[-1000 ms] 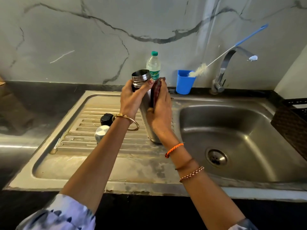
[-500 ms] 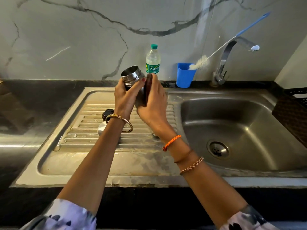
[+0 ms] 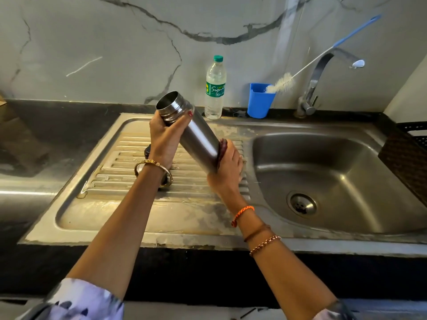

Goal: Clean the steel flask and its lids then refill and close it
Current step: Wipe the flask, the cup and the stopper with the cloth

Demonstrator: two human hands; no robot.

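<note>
Now, flask axis: steel flask (image 3: 196,135) tilts, open mouth up-left, base down-right.
Left hand (image 3: 165,137): fingers curled round the neck, just below the mouth.
Right hand (image 3: 227,167): presses a dark scrub pad (image 3: 222,150) against the base end; finger detail hidden.
Nearer the unscrubbed body: right hand, judged to slide up-left.

Patterned lavender sleeves, wrist bangles
</note>
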